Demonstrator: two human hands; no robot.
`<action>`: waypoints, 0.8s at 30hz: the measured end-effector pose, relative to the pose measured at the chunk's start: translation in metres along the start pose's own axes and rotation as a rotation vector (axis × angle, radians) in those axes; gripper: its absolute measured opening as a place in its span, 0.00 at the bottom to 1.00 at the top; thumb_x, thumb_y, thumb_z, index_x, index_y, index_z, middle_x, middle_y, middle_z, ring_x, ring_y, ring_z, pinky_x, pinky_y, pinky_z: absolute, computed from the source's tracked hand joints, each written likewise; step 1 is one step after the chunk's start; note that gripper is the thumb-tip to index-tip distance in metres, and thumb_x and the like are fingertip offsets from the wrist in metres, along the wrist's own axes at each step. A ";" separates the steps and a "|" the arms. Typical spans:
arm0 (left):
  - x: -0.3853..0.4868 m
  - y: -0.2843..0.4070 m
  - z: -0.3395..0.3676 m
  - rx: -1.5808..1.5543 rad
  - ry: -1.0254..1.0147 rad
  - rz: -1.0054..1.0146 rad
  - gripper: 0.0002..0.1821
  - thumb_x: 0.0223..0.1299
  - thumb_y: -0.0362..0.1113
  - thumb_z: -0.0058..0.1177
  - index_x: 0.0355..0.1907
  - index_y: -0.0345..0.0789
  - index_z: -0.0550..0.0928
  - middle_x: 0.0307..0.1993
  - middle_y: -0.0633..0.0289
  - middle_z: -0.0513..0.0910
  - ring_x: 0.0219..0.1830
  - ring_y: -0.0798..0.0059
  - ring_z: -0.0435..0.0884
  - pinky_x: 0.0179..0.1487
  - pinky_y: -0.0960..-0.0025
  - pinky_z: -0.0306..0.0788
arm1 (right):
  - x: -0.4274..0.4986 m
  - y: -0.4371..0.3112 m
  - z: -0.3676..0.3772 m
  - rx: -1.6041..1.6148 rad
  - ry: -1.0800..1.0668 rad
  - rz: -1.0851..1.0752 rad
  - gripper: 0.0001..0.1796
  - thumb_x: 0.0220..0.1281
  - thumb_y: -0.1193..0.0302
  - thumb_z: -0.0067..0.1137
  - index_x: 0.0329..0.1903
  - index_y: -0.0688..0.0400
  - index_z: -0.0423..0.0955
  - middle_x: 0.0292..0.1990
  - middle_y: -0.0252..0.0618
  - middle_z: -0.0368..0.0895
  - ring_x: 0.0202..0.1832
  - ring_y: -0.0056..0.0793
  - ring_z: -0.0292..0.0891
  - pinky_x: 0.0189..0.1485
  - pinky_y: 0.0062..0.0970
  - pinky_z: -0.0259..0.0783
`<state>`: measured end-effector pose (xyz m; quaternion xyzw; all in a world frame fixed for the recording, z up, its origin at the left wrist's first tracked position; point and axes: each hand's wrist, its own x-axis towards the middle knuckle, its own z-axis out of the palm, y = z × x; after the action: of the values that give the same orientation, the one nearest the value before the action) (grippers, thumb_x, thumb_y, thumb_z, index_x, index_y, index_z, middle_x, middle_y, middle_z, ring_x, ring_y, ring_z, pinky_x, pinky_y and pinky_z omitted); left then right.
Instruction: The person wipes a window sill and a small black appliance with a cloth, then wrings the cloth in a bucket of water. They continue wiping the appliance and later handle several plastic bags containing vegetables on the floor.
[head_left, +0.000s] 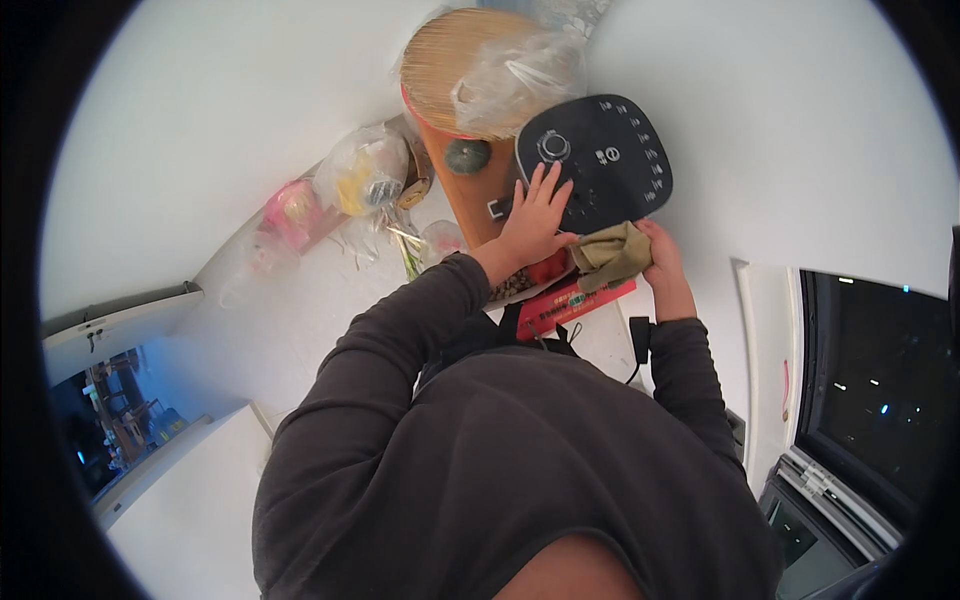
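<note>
A black air fryer (630, 150) with a dial and a row of printed icons stands on an orange-brown wooden surface (457, 195) against the white wall. My left hand (536, 206) lies on its top with the fingers spread, just below the dial. In my right hand (664, 255) is an olive-green cloth (615, 255), held at the appliance's near edge. Part of the cloth hangs down in folds. The air fryer's sides are mostly hidden from above.
Behind are a round woven lid (442, 67), a clear plastic bag (517, 79) and a dark green squash (467, 156). A red printed box (577, 304) lies below the cloth. Bagged goods (364, 172) and green stalks (409, 251) sit on the left floor. A dark window (870, 390) is at right.
</note>
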<state>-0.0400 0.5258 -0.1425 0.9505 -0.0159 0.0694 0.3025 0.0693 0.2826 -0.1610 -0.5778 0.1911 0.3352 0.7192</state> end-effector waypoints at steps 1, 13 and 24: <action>-0.001 0.015 0.007 0.017 -0.038 -0.041 0.46 0.48 0.51 0.66 0.68 0.34 0.62 0.73 0.46 0.50 0.74 0.44 0.47 0.69 0.34 0.48 | -0.003 -0.001 -0.003 -0.024 -0.085 0.016 0.07 0.65 0.74 0.52 0.43 0.62 0.75 0.39 0.39 0.81 0.42 0.32 0.78 0.48 0.31 0.74; 0.053 0.094 0.052 0.490 -0.210 -0.199 0.43 0.60 0.56 0.54 0.72 0.42 0.54 0.72 0.46 0.52 0.70 0.31 0.50 0.61 0.28 0.59 | -0.013 -0.003 -0.016 -0.136 -0.464 -0.195 0.14 0.58 0.84 0.43 0.43 0.65 0.77 0.43 0.38 0.81 0.43 0.28 0.77 0.46 0.26 0.72; 0.088 0.103 0.032 0.747 -0.405 0.621 0.35 0.54 0.38 0.54 0.66 0.40 0.62 0.69 0.54 0.61 0.70 0.51 0.62 0.70 0.52 0.59 | 0.023 0.027 -0.018 -0.374 -0.234 -0.500 0.13 0.58 0.76 0.47 0.41 0.60 0.81 0.37 0.44 0.85 0.40 0.38 0.80 0.45 0.33 0.72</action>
<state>0.0438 0.4240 -0.0972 0.9384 -0.3291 -0.0287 -0.1010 0.0682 0.2746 -0.2002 -0.6866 -0.1053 0.2417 0.6776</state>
